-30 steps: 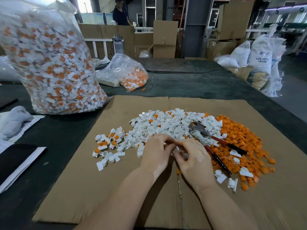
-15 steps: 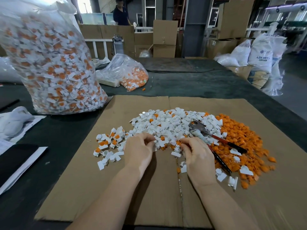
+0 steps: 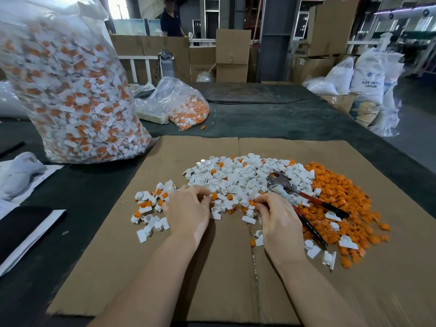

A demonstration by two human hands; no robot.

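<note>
At the near edge of the table (image 3: 283, 119), on a flattened cardboard sheet (image 3: 212, 291), found a sorting job in hand. Noted a heap of white plastic caps (image 3: 236, 178) at the sheet's middle, some with orange plugs seated, and a separate heap of loose orange plugs (image 3: 342, 199) toward the table's right edge. Judged the split deliberate, to keep stripped parts apart.

Observed the left hand (image 3: 188, 211) at the white heap's near-left fringe, fingers curled down among the pieces. Cannot tell the grip there: narrow on a cap or holding nothing. Observed the right hand (image 3: 280, 223) at the heap's near rim, fingertips bent onto small pieces. Cannot tell that grip either.

Recorded red-handled pliers (image 3: 304, 197) lying across both heaps, just beside the right hand, presumably parked within reach for stubborn plugs. Logged a large clear bag (image 3: 70, 90) of unsorted caps toward the left edge and a smaller bag (image 3: 181, 107) farther back.
</note>
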